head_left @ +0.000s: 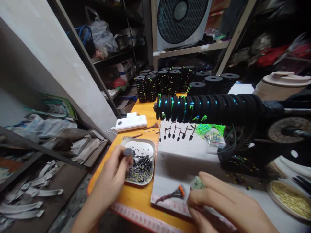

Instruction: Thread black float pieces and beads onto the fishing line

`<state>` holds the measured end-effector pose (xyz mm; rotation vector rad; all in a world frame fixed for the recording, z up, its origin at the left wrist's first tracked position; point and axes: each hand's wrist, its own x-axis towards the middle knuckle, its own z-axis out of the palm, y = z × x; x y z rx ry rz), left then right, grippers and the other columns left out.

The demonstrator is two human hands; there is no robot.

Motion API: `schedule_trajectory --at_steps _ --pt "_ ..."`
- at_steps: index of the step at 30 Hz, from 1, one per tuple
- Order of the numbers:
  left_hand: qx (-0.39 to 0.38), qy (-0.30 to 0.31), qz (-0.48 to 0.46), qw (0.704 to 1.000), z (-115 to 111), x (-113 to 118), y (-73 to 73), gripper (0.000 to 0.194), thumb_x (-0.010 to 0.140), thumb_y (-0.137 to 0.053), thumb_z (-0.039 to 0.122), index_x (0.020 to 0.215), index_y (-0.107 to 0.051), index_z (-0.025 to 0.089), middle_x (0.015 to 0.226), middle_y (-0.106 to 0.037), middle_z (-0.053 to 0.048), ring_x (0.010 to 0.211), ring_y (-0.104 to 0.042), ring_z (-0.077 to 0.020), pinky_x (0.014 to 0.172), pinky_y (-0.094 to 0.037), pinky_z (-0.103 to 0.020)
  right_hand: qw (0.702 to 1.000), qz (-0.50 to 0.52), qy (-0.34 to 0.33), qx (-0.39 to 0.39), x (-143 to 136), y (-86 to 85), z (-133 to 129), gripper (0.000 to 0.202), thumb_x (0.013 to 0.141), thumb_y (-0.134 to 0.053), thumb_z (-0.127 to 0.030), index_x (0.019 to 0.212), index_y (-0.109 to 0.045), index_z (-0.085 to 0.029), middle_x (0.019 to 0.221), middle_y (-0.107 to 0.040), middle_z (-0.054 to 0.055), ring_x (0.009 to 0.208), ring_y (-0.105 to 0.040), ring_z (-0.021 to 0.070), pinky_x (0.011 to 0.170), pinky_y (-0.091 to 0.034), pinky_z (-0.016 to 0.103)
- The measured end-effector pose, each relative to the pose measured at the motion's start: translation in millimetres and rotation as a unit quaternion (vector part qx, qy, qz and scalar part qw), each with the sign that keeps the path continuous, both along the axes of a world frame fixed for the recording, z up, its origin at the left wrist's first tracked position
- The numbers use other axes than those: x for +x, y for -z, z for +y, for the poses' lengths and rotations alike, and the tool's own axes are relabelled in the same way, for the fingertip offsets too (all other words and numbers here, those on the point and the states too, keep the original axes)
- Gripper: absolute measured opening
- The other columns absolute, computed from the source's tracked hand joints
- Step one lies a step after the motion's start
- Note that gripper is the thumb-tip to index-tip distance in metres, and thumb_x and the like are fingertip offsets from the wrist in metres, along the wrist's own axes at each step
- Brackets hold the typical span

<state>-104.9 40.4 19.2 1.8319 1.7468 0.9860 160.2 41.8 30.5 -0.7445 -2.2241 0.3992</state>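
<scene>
My left hand (113, 170) is over the left rim of a white tray (153, 161) of small dark and yellowish pieces. Its fingers pinch a small dark grey bundle (128, 151). At the lower right, my right hand (218, 199) closes its fingertips on a small pale green piece (197, 183), too blurred to name. A dark twisted bundle with an orange tip (180, 191) lies on the white sheet between my hands. Above the sheet a ridged black cylinder (206, 106) juts out from a machine, with green and blue bits on it.
Several black spools (170, 81) stand at the table's back. A white power strip (132, 123) lies behind the tray. Short dark pieces (179, 132) lie in a row on the sheet. A dish of gold bits (291, 199) sits at the right, near a lidded container (282, 85).
</scene>
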Motion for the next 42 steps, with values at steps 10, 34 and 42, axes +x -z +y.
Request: schedule_trajectory --at_steps 10,34,42 --pt "-0.097 0.178 0.175 0.963 73.1 23.2 -13.4 0.017 0.075 -0.061 0.013 0.062 -0.058 0.023 0.065 -0.064 -0.001 0.064 -0.058 -0.0214 0.061 -0.036 -0.03 0.999 0.002 -0.011 -0.042 5.0 0.9 1.6 0.022 0.089 -0.054 -0.007 0.086 -0.07 -0.021 0.069 -0.053 0.004 0.063 -0.053 0.0174 0.052 -0.043 0.027" --pt "-0.111 -0.062 -0.655 0.745 -36.0 120.1 9.4 0.031 0.058 -0.096 0.027 0.069 -0.069 0.019 0.068 -0.068 0.003 0.056 -0.06 -0.007 0.056 -0.046 -0.016 0.978 0.157 0.004 -0.137 -1.2 -0.7 -0.9 0.017 0.081 -0.052 -0.006 0.073 -0.05 -0.021 0.069 -0.063 0.001 0.063 -0.054 0.0129 0.056 -0.044 0.023" --pt "-0.099 -0.066 -0.639 0.76 -36.2 121.2 6.1 0.029 0.056 -0.097 0.029 0.064 -0.07 0.021 0.066 -0.069 0.003 0.06 -0.061 -0.0083 0.075 -0.052 -0.022 0.979 0.156 0.009 -0.132 -0.9 -1.8 -2.1 0.018 0.08 -0.052 -0.004 0.073 -0.049 -0.02 0.068 -0.062 0.001 0.063 -0.053 0.013 0.056 -0.043 0.024"
